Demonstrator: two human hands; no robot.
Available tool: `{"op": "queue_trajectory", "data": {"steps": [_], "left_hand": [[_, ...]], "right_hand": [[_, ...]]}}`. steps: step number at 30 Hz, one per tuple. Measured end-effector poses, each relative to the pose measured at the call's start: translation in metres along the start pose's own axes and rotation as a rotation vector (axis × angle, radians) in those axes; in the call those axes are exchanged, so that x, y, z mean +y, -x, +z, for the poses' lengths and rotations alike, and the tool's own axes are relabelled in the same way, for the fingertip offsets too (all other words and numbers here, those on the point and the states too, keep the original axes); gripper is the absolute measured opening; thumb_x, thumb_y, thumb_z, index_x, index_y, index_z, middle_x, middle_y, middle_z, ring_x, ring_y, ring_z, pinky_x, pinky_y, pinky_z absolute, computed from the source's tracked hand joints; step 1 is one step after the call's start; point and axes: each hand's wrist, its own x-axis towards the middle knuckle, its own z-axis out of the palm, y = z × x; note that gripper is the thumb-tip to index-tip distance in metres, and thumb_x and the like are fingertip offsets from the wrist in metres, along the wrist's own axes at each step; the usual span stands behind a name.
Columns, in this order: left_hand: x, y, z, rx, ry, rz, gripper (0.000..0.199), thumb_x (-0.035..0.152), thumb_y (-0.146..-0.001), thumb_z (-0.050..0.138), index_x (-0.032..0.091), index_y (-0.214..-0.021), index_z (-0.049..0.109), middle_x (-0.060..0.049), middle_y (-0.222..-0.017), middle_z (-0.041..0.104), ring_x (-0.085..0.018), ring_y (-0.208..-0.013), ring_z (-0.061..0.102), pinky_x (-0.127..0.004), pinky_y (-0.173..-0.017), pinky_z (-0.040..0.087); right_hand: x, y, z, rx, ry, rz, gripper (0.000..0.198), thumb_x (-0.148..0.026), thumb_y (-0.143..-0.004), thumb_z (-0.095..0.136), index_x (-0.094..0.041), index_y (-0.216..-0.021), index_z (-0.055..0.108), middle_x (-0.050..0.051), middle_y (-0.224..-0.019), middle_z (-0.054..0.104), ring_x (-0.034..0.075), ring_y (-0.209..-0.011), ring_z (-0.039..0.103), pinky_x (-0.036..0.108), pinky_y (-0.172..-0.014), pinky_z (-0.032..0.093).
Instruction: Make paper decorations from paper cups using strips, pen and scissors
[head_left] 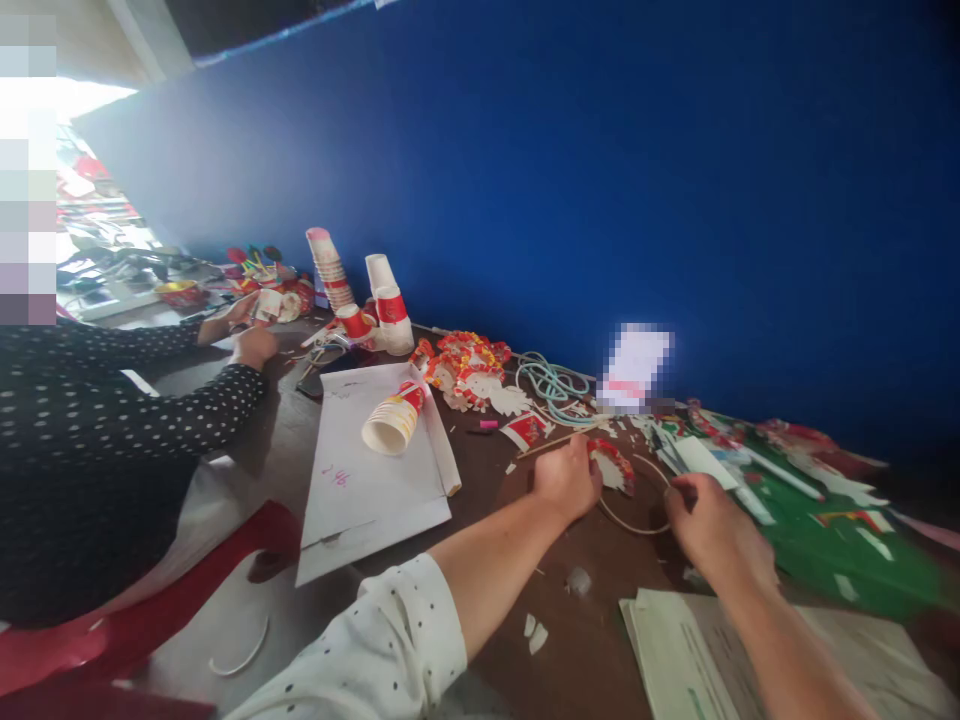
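Note:
My left hand [568,478] is closed on a red and white scalloped paper cutout [613,466], which fans out to the right of its fingers. A thin pale loop [634,530], perhaps a strip or cord, curves between my two hands above the brown table [517,560]. My right hand [709,515] pinches the loop's right side between thumb and fingers. Just beyond my left hand lie a thin stick [551,441] and a flat red and white paper piece [526,430]. The fingertips of my left hand are partly hidden.
Nested paper cups [391,425] lie on a white board [375,500]. Cup stacks [330,270] stand behind, near a cutout pile [469,370] and light-blue cord [551,385]. A green mat [847,540] and papers [690,640] lie right. A co-worker's hands [251,340] work at left.

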Motion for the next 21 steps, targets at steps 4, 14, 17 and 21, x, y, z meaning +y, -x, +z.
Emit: {"op": "queue_trajectory", "data": {"steps": [4,14,17,21], "left_hand": [[0.003,0.002,-0.004,-0.009,-0.039,-0.004,0.041,0.032,-0.092,0.046,0.017,-0.129,0.053,-0.011,-0.103,0.074,-0.026,-0.097,0.071,-0.037,-0.086,0.054],[0.005,0.001,-0.010,-0.043,-0.112,-0.004,0.042,0.032,-0.094,0.045,0.015,-0.133,0.051,-0.015,-0.112,0.072,-0.028,-0.103,0.070,-0.036,-0.086,0.052],[0.005,0.001,-0.011,-0.054,-0.134,0.004,0.042,0.033,-0.094,0.045,0.016,-0.132,0.051,-0.015,-0.113,0.072,-0.028,-0.104,0.070,-0.036,-0.086,0.051],[0.008,0.002,-0.015,-0.074,-0.198,0.028,0.042,0.037,-0.094,0.047,0.016,-0.130,0.051,-0.016,-0.107,0.073,-0.029,-0.099,0.071,-0.037,-0.083,0.052]], "right_hand": [[0.004,-0.001,0.008,0.101,-0.206,-0.019,0.034,-0.033,-0.085,0.049,-0.019,-0.112,0.064,0.011,-0.100,0.075,0.027,-0.086,0.070,0.036,-0.071,0.048],[0.008,-0.008,0.006,0.231,-0.591,0.038,0.037,-0.046,-0.078,0.055,-0.015,-0.092,0.071,0.012,-0.087,0.075,0.025,-0.080,0.067,0.039,-0.081,0.050],[0.009,-0.008,0.005,0.241,-0.645,0.040,0.038,-0.049,-0.078,0.055,-0.017,-0.087,0.071,0.009,-0.077,0.074,0.024,-0.073,0.066,0.038,-0.076,0.050],[0.008,-0.006,0.002,0.239,-0.685,0.071,0.036,-0.050,-0.078,0.054,-0.018,-0.083,0.070,0.006,-0.068,0.071,0.022,-0.063,0.065,0.035,-0.070,0.049]]}}
